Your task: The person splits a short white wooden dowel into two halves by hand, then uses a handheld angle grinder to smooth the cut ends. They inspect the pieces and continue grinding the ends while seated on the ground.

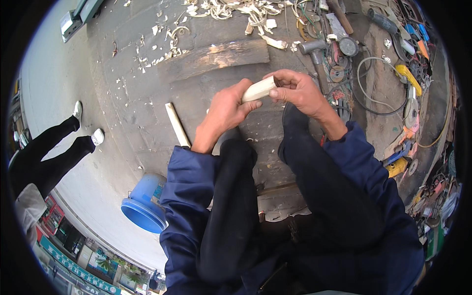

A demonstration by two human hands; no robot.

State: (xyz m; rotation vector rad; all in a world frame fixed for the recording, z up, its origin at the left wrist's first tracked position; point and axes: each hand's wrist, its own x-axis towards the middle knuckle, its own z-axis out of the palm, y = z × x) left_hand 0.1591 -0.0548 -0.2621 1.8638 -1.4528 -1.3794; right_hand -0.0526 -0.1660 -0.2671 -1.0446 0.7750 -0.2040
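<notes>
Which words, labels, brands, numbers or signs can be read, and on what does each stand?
Long teal sign: white characters, not copied here.
Blue bucket: a label-like patch, too small to read.
Yellow tool: any marking too small to read.
Pale wooden piece being held: no writing visible.

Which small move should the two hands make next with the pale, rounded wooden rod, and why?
Perhaps the bare right hand should slowly turn the pale, rounded wooden rod: this hand grips one end, while the bare left hand wraps around the rod farther back and could probably steady it.
</notes>
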